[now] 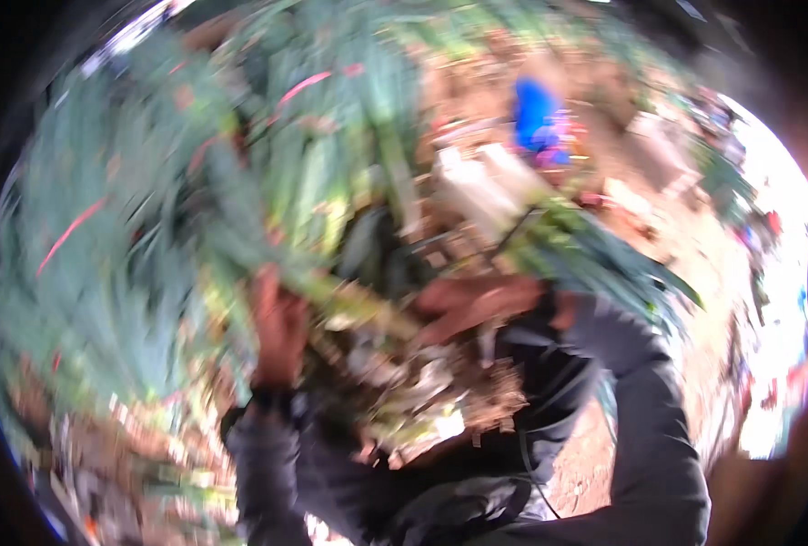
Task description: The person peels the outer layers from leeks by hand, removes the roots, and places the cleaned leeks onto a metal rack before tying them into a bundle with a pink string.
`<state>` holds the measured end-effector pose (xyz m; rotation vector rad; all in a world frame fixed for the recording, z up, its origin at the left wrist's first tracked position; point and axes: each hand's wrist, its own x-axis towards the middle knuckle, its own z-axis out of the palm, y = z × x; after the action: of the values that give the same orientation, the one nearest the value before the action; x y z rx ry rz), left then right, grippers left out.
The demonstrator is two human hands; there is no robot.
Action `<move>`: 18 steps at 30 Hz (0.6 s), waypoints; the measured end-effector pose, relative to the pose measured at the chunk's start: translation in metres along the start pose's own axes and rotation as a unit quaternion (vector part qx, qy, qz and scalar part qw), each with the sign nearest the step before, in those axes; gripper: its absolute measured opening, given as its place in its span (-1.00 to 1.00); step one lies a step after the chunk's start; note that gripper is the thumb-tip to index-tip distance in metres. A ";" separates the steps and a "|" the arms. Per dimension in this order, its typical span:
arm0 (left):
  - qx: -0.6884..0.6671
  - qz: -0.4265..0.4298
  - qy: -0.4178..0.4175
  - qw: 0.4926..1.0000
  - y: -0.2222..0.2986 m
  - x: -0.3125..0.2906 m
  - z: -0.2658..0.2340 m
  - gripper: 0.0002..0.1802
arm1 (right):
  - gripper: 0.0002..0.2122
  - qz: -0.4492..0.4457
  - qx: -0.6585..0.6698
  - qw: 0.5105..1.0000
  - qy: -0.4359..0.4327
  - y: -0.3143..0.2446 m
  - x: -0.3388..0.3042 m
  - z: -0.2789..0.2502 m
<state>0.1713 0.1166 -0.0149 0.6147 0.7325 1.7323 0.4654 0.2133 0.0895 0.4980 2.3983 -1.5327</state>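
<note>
A leek (358,300) slants between my hands, its green leaves toward the upper left and its paler end toward the right. My left hand (279,323) is closed round it, a dark band at the wrist. At the paler end, the fingers of my right hand (481,302) seem to pinch it, though motion smears them. Peeled leaves and scraps (413,387) lie below, in front of my dark-clothed lap. Just beyond my right hand rests a bunch of trimmed leeks with white stalks (481,191) and dark green leaves (595,250).
A large heap of leeks (122,273) fills the left and far side, with thin red ties (72,235) among the leaves. Farther off on brown soil (595,91) is a bright blue item (533,114), too blurred to name. A pale block-like thing (661,150) lies at the right.
</note>
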 end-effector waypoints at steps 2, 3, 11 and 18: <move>0.053 0.002 0.007 0.999 0.019 -0.013 0.020 -0.35 | -0.51 -0.092 -0.003 0.996 -0.003 0.038 0.018 0.021; 0.042 0.030 0.009 0.999 0.027 -0.022 0.029 -0.30 | -0.54 -0.123 -0.017 0.992 0.005 0.046 0.032 0.033; 0.047 0.030 0.060 0.997 0.023 -0.015 0.022 -0.33 | -0.68 -0.105 -0.163 0.963 0.188 0.053 0.073 0.071; 0.057 0.030 0.072 0.995 0.036 -0.021 0.031 -0.51 | -0.59 -0.183 0.078 0.894 0.401 -0.047 0.135 0.047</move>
<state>0.1763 0.0939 0.0318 0.5985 0.9284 1.8123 0.3241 0.1724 0.0563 0.8991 3.1315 -1.9720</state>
